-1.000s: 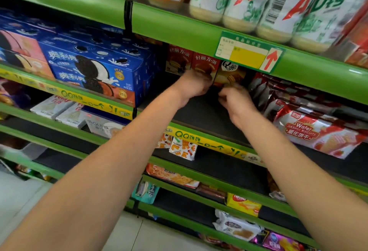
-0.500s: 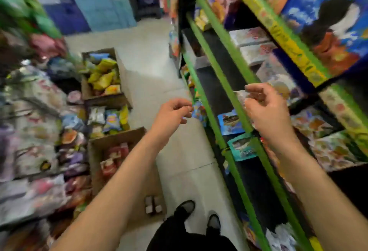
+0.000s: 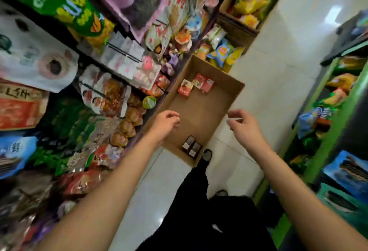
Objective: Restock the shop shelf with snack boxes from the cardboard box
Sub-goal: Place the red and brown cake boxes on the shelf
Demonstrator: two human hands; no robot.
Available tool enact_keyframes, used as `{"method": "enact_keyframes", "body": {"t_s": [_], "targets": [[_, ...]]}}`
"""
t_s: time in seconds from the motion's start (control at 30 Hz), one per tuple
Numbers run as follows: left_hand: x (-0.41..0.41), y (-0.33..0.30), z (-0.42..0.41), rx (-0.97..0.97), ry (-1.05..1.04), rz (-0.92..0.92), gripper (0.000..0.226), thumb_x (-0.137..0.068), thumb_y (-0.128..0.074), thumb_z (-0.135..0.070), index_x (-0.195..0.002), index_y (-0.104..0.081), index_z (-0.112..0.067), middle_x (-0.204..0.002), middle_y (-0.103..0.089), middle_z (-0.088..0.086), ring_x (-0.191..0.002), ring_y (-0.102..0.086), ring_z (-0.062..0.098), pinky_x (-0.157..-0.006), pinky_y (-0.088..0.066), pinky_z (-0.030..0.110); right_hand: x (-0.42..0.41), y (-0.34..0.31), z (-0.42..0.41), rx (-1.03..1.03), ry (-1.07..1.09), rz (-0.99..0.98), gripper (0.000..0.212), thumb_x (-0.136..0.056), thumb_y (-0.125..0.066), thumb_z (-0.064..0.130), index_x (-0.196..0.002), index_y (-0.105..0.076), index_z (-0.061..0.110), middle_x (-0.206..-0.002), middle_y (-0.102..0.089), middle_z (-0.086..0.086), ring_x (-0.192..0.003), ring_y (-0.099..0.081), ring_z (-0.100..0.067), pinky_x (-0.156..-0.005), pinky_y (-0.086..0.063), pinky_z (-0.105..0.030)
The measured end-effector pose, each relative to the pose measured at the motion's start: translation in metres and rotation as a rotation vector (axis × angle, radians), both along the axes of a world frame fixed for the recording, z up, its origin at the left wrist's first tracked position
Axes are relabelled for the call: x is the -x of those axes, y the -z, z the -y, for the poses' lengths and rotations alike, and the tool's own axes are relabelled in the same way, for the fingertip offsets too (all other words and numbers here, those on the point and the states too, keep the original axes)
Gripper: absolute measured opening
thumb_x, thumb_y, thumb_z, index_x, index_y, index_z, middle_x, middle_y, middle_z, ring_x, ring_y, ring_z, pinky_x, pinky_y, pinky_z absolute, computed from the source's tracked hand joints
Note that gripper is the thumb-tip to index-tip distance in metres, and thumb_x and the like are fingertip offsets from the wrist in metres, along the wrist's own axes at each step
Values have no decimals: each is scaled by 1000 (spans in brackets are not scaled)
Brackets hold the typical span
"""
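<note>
An open cardboard box (image 3: 201, 109) lies on the tiled floor below me. At its far end stand three red snack boxes (image 3: 196, 85). Two dark brown snack boxes (image 3: 191, 146) stand at its near corner. My left hand (image 3: 166, 122) hovers over the box's left wall, fingers loosely curled and holding nothing. My right hand (image 3: 244, 125) hangs over the box's right edge, fingers apart and holding nothing. The green shop shelf (image 3: 336, 123) runs along the right side of the view.
Racks of hanging snack bags (image 3: 111, 99) crowd the left side. Two more cartons with chip bags (image 3: 249, 5) stand further along the aisle. My legs in black trousers and a shoe (image 3: 207, 155) stand on the white floor just beside the box.
My hands left the shelf's snack boxes and came down holding nothing. The view swung from the shelf to the aisle floor, and the cardboard box now lies under both hands.
</note>
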State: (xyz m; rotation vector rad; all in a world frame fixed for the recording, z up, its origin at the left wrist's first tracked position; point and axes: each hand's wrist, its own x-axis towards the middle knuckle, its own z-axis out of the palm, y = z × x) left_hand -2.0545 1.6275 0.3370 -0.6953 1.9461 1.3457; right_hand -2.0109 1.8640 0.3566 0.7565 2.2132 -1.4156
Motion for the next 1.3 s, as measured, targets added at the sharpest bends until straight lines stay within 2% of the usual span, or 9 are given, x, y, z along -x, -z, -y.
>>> {"method": "enact_keyframes", "body": {"t_s": [0.1,0.3,0.4,0.57,0.7,0.83,1.0,1.13,1.3], "targets": [[-4,48,12,14,-46,82,12,-95,-57,-5,-104,-60,-11,-98,-63,11,-80,-59,18,-64,-47,27,16,47,22,-2,-118,88,21,-93,-57,12,-111,-62,21,-107,-65,2,-94,-62,-16,-84,-51,-32],[-18,171,15,32,-130,304,17,-96,-57,-7,-111,-59,-13,-89,-59,4,-72,-54,11,-56,-45,20,35,167,37,35,-272,267,9,-90,-60,25,-97,-63,29,-87,-67,23,-75,-61,10,-53,-40,-4],[-16,233,13,28,-197,397,17,-96,-56,-7,-112,-58,-13,-85,-56,1,-70,-50,8,-49,-43,15,49,234,38,10,-366,343,15,-92,-55,18,-105,-63,24,-96,-65,12,-81,-56,5,-57,-37,-5],[-3,351,25,127,-169,445,24,-94,-60,-8,-117,-56,-13,-110,-57,6,-85,-53,12,-65,-42,22,77,357,56,-16,-604,421,8,-97,-49,18,-96,-57,21,-82,-58,10,-72,-52,-3,-50,-32,-14],[16,450,66,341,-72,443,42,-94,-60,-10,-135,-49,-6,-134,-54,13,-121,-54,28,-99,-46,35,89,448,81,-46,-735,495,12,-97,-47,15,-99,-59,17,-91,-62,0,-78,-59,-13,-68,-50,-29],[44,525,119,523,-113,400,45,-96,-56,-34,-138,-48,-19,-122,-63,6,-104,-64,27,-92,-53,43,93,523,109,-8,-772,542,6,-94,-53,17,-92,-59,18,-89,-64,-4,-75,-59,-15,-66,-50,-29],[44,587,147,347,-41,398,59,-96,-50,-52,-146,-39,-23,-125,-63,2,-103,-65,23,-97,-51,41,92,582,134,-24,-709,735,13,-95,-53,24,-100,-55,12,-86,-56,-4,-76,-52,-17,-55,-39,-26],[51,606,148,140,-183,435,51,-97,-45,-59,-125,-61,-19,-104,-73,9,-77,-71,18,-68,-57,29,83,607,134,-81,-740,880,28,-103,-41,26,-117,-60,11,-111,-57,-7,-100,-54,-22,-72,-43,-32],[26,609,98,-62,-85,564,36,-101,-48,-42,-95,-64,-9,-70,-72,6,-52,-68,14,-45,-53,20,59,622,129,-30,-544,1018,39,-103,-41,45,-116,-61,15,-100,-59,1,-77,-48,-8,-44,-35,-26]]}}
